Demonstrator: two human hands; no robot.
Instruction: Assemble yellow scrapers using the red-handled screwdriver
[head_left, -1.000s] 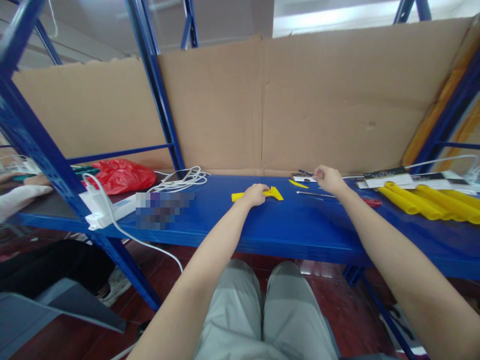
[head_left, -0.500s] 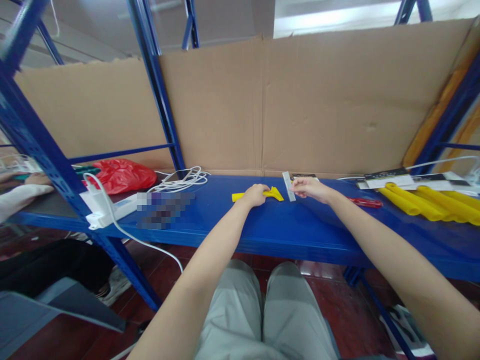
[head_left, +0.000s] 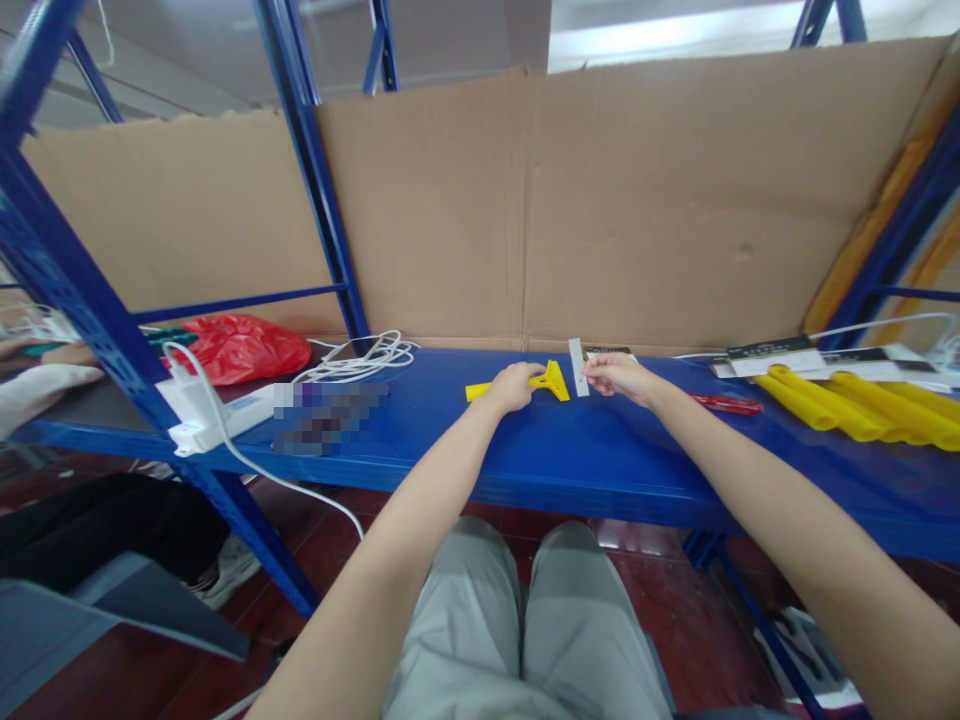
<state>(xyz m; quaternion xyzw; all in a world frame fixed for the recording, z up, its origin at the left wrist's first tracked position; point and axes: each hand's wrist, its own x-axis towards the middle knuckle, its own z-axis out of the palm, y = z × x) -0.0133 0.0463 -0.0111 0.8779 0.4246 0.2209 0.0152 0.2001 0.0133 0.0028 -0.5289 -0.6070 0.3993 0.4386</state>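
Wrapped round the handle of a yellow scraper point(head_left: 553, 381) is my left hand point(head_left: 513, 388); the tool's flared head points right, and the handle end sticks out to the left. A thin, flat, silvery blade point(head_left: 578, 367) is pinched in the fingers of my right hand point(head_left: 616, 375). It stands nearly upright in the picture, just right of the scraper head, with a small gap between them. Behind my right hand, a flat dark-and-white packet point(head_left: 606, 352) is partly hidden. A red-handled tool point(head_left: 726, 404) lies right of my right wrist, its kind unclear.
On the blue shelf point(head_left: 592, 460), several yellow tubes point(head_left: 862, 405) and black-and-white packets point(head_left: 776, 357) lie at the right. A white power strip point(head_left: 225, 420), coiled cable point(head_left: 375, 355) and red plastic bag point(head_left: 244, 348) are at the left. Cardboard point(head_left: 637, 200) stands behind. Another person's sleeve point(head_left: 56, 390) shows far left.
The scraper has rolled in my left hand, so its flared head now faces the camera more broadly. The blade in my right hand has tilted slightly more upright.
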